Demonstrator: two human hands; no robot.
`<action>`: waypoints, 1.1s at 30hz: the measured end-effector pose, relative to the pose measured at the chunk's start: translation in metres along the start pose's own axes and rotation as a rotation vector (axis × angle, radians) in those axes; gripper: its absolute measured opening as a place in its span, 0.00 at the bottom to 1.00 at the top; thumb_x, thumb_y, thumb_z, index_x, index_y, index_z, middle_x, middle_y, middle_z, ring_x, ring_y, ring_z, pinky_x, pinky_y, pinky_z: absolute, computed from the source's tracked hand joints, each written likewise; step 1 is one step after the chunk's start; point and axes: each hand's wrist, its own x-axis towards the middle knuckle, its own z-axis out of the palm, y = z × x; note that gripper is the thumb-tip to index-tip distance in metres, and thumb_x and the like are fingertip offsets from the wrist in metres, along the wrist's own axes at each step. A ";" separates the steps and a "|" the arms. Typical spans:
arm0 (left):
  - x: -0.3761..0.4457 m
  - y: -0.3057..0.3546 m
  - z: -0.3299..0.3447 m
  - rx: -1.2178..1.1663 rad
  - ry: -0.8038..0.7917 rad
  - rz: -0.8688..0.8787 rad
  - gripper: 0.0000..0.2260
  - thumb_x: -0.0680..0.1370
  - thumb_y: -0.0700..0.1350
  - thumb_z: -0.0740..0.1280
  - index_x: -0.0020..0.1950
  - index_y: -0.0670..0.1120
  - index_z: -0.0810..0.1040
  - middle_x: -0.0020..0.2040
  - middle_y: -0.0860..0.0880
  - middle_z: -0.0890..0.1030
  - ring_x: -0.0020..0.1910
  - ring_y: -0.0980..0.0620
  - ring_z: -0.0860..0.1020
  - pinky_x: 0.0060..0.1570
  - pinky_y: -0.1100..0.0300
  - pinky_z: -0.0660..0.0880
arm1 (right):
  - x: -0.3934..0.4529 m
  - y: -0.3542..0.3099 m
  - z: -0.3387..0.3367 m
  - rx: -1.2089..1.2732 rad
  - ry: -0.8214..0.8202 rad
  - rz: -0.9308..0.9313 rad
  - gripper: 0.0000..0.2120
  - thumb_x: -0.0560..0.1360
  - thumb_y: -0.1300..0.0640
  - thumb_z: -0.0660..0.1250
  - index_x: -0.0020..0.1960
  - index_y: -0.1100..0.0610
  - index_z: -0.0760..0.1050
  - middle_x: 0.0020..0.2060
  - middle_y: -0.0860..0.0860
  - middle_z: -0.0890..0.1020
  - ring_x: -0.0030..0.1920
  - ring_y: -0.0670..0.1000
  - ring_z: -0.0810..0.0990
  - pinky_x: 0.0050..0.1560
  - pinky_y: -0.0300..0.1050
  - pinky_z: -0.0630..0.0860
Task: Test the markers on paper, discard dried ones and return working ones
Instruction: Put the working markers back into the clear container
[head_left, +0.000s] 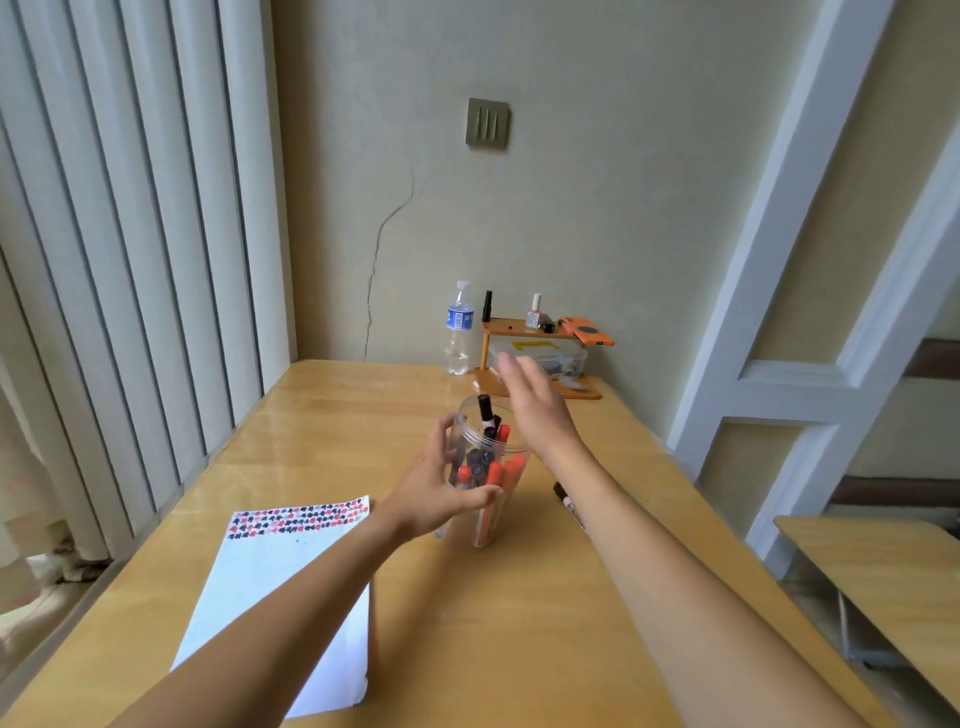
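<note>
The left hand (441, 491) wraps around the clear plastic jar (485, 467) of red and black markers (496, 475) on the table (519, 623). The right hand (530, 400) hovers above, fingers straight. The jar looks light and slippery, so hold its middle.

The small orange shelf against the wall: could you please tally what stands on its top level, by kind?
On the orange shelf:
Black marker, upright: 1
Nail polish bottle: 1
Orange phone-like device: 1
Small black item, too small to identify: 1
Total: 4
</note>
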 end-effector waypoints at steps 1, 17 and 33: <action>0.001 0.002 0.006 -0.018 -0.006 -0.003 0.42 0.69 0.50 0.82 0.74 0.58 0.60 0.64 0.57 0.81 0.63 0.62 0.78 0.56 0.72 0.73 | -0.001 0.006 -0.010 0.009 0.065 0.047 0.19 0.85 0.38 0.56 0.57 0.51 0.77 0.54 0.47 0.80 0.55 0.44 0.77 0.50 0.45 0.72; 0.004 0.006 0.063 -0.184 -0.032 -0.063 0.41 0.73 0.47 0.79 0.75 0.58 0.55 0.62 0.57 0.81 0.60 0.65 0.79 0.55 0.67 0.74 | -0.074 0.166 -0.071 -0.809 0.114 0.628 0.51 0.65 0.16 0.58 0.73 0.53 0.69 0.69 0.55 0.69 0.74 0.58 0.61 0.74 0.55 0.58; 0.005 -0.004 0.034 -0.092 0.010 -0.019 0.39 0.70 0.48 0.81 0.73 0.55 0.60 0.63 0.54 0.83 0.63 0.58 0.79 0.61 0.60 0.76 | -0.043 0.145 -0.020 -0.854 0.031 0.584 0.22 0.80 0.50 0.68 0.69 0.58 0.67 0.64 0.56 0.79 0.66 0.59 0.78 0.56 0.47 0.75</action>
